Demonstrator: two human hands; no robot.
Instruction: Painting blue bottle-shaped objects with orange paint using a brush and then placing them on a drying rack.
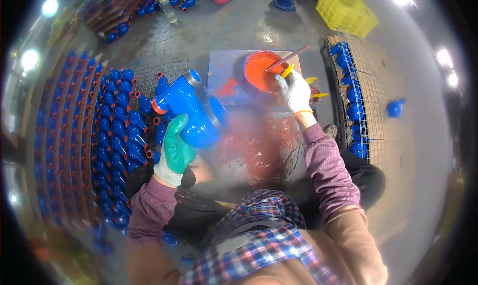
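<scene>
Gripping a blue fitting (181, 103) at 10 o'clock in the view, the green-gloved left hand (178, 148) is clamped on its lower side. Well apart at 2 o'clock, the white-gloved right hand (295, 91) is closed around a yellow handle (287, 71) by the paint tub (245, 74). The fitting looks glossy and tilted, its red end toward 9 o'clock, grey threaded neck toward 12, wider grey-ringed mouth toward 3.

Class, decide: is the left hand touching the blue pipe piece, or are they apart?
Touching. The head view shows the left hand holding the blue pipe piece up off the floor, green glove meeting blue surface.
</scene>
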